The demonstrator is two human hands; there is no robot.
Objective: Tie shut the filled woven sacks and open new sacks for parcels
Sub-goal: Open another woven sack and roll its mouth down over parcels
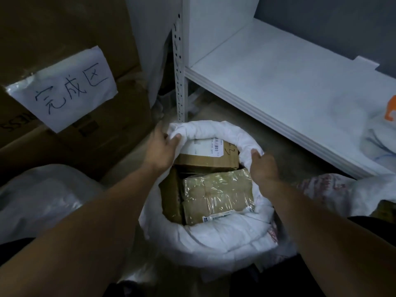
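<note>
Dim storage corner with a bare concrete floor (225,112), pretty cramped. Biggest thing in view is the white metal shelf (278,82) running along the right side, with its perforated upright post (179,71) standing just behind the sack. On the left there's a stack of big cardboard boxes (53,28).

Smack in the middle on the floor sits the white woven sack (214,239), mouth wide open and the rim rolled down into a fat collar. It's packed right up to the top with parcels.

Lower left is a bulging clear plastic bag (42,196). Off to the right, a sack with red print (325,189) leans near the shelf, and some white bags with an orange mark (381,125) lie on the shelf board.

Inside the sack, a tape-wrapped parcel (218,196) lies nearest, with a brown carton with a barcode label (207,157) behind it. A paper sign (64,88) with handwritten characters is stuck on the boxes.

Left hand (162,146) grips the rolled rim at the far left, fingers curled over it. Right hand (264,166) grips the rim on the right side the same way.
</note>
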